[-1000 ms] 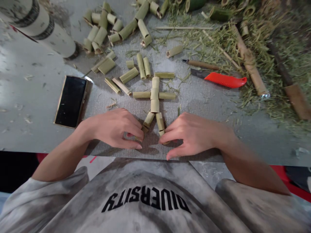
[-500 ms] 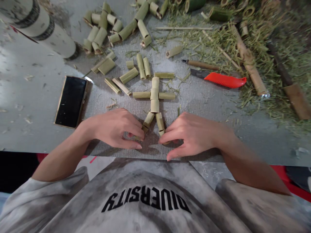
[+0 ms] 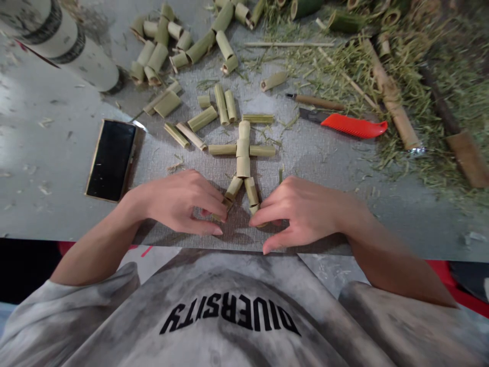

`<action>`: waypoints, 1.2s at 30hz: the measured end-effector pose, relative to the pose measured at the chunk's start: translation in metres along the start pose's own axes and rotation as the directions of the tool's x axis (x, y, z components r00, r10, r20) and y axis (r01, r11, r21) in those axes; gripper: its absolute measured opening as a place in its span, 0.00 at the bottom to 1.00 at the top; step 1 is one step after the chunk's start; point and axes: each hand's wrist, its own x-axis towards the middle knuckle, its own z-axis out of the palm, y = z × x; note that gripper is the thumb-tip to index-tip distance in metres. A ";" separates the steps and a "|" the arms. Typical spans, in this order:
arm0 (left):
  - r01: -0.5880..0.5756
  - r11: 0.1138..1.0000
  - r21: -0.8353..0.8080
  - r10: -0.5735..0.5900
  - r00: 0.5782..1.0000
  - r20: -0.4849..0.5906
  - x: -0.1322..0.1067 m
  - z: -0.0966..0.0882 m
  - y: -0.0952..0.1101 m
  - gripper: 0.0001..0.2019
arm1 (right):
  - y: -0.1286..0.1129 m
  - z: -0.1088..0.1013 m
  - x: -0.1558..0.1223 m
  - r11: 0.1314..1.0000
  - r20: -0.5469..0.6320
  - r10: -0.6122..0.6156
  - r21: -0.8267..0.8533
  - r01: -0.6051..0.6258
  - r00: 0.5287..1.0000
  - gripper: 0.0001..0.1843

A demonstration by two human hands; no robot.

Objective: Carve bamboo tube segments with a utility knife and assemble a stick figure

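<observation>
A small figure of short green bamboo pieces [image 3: 243, 153] lies on a grey mat [image 3: 305, 158]: an upright body, two side arms and two splayed legs. My left hand [image 3: 179, 201] pinches the small bamboo piece [image 3: 218, 216] at the foot of the left leg. At the foot of the right leg, the fingertips of my right hand [image 3: 305, 211] close on another small bamboo piece [image 3: 256, 210]. Both hands rest on the mat near its front edge.
A dark phone [image 3: 111, 159] lies left of the mat. Loose bamboo tubes [image 3: 179, 41] are heaped at the back. A red-handled knife [image 3: 346, 124] and a wooden-handled tool [image 3: 315, 101] lie at the right, beside bamboo shavings and stalks [image 3: 393, 97]. A white patterned cylinder [image 3: 64, 41] lies at the far left.
</observation>
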 end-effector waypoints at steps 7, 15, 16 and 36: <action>0.010 1.000 0.010 -0.009 0.994 -0.112 0.000 -0.003 0.003 0.16 | 0.002 -0.004 -0.003 0.999 -0.010 0.027 -0.035 -0.027 1.000 0.22; 0.062 0.983 0.174 -0.030 0.983 -0.183 0.001 0.001 -0.003 0.22 | 0.006 -0.005 -0.003 0.995 -0.061 0.054 -0.075 -0.059 0.997 0.23; 0.089 0.977 0.195 -0.053 0.982 -0.182 0.002 0.003 -0.004 0.22 | 0.007 -0.004 -0.003 0.994 -0.062 0.063 -0.088 -0.068 0.996 0.23; 0.086 0.965 0.249 -0.055 0.990 -0.128 0.005 0.007 -0.003 0.15 | 0.009 0.009 0.004 0.979 -0.100 0.009 -0.202 -0.029 0.995 0.21</action>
